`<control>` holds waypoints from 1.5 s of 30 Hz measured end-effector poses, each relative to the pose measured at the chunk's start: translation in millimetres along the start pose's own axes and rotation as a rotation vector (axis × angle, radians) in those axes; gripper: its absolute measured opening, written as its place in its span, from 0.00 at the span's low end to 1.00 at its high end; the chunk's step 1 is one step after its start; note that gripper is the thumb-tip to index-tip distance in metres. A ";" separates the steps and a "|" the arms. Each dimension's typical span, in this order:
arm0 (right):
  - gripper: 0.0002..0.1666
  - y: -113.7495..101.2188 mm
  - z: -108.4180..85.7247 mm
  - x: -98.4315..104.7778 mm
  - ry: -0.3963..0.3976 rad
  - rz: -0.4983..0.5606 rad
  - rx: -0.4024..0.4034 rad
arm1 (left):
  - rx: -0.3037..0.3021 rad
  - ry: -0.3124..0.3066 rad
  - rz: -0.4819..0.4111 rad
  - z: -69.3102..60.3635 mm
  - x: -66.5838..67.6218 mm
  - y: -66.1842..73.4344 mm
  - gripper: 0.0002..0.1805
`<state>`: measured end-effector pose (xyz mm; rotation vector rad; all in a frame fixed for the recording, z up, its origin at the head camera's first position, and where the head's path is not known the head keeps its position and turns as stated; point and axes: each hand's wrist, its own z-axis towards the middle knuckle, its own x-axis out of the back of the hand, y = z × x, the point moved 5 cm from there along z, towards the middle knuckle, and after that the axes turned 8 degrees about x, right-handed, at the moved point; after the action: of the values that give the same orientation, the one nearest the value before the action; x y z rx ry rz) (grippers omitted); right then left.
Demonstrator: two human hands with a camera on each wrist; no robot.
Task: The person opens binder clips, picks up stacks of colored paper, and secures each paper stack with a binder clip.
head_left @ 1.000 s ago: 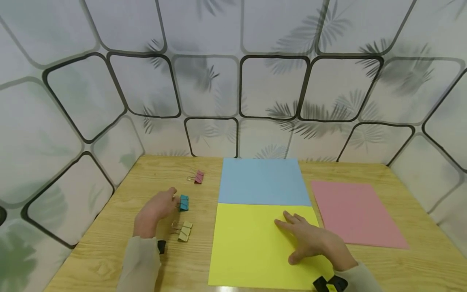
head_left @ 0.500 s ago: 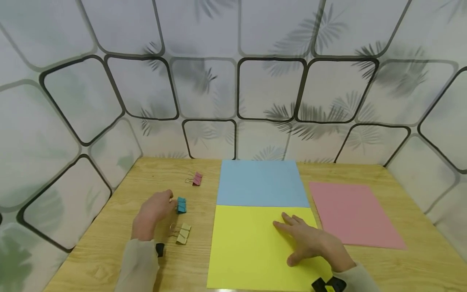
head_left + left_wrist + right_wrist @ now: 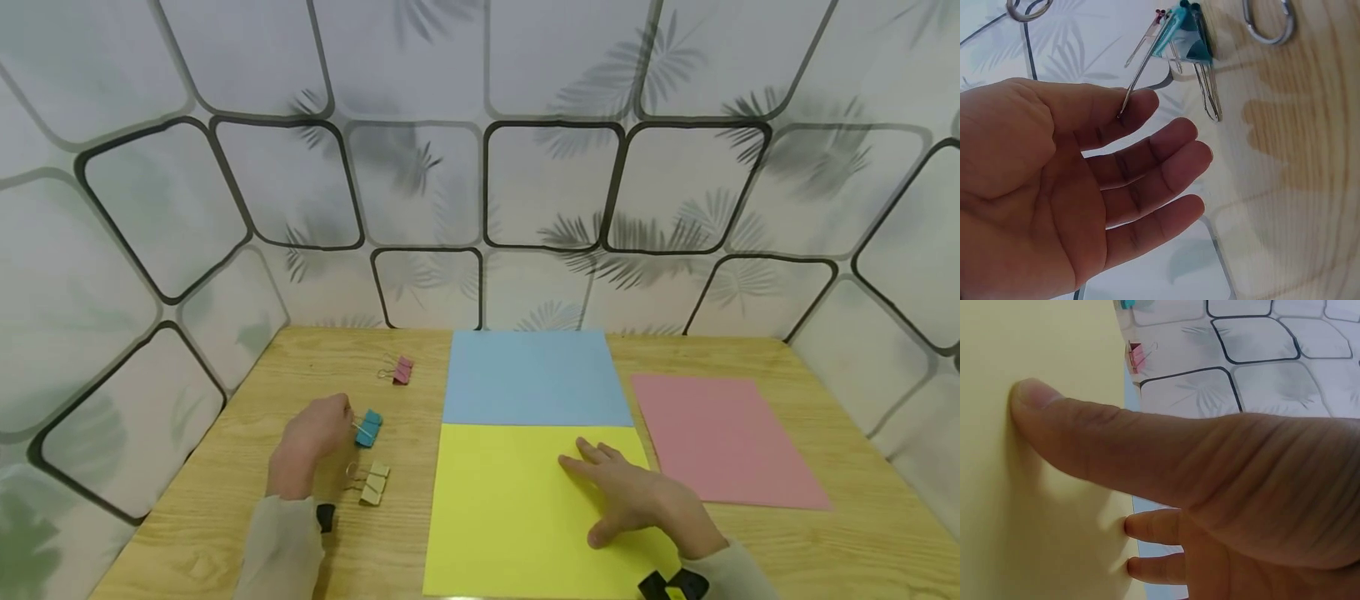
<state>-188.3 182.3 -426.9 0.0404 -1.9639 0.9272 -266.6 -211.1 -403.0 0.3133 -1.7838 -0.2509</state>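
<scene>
"Yellow sheet (image 3: pixel 495 508) as landmark, then. How far along?"

"Early, I'd judge. Blue sheet (image 3: pixel 536 375) lies flat at its far edge, the two meeting there; whether one overlaps the other, I cannot tell. Pink sheet (image 3: pixel 731 437) lies flat just right of it, no hand on it. No clip grips any paper."

"And the clips?"

"Three, all left of the yellow sheet. Teal clip (image 3: pixel 368 428) is the one in work, about level with the sheet's far edge and apart from it. My left hand (image 3: pixel 315 433) has thumb and forefinger pinched on one wire handle (image 3: pixel 1137 81); its other fingers reach out, holding nothing. Whether the clip's body bears on the worktop (image 3: pixel 210 517): unclear. Pink clip (image 3: pixel 402 371) sits beyond the yellow sheet's far left corner, off to the left. Pale yellow clip (image 3: pixel 375 483) lies beside its left edge, apart from it. Both untouched."

"Other hand?"

"My right hand (image 3: pixel 630 500) is on the yellow sheet's right half. Fingers spread well apart, clamped on nothing, thumb tip against the paper. Pressure: cannot tell."

"Containers?"

"None noted, either side of the yellow sheet. Pink and pale yellow clips lie loose, straight on the wood, no paper between their plates that I can see."
</scene>
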 end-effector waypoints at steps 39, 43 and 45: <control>0.59 -0.4 1.5 -1.1 0.009 -0.013 0.009 | 0.042 -0.050 -0.530 3.2 -2.2 -3.5 0.14; 0.60 0.2 0.9 -1.1 0.010 -0.014 0.021 | 0.056 -0.055 -0.758 5.1 -2.5 -5.4 0.17; 0.60 0.3 0.5 -1.2 0.009 -0.015 0.025 | 0.054 -0.065 -0.856 6.4 -1.9 -4.7 0.19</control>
<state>-188.1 181.8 -428.1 0.0646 -1.9413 0.9402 -272.1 -214.8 -407.8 1.1125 -1.6287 -0.8195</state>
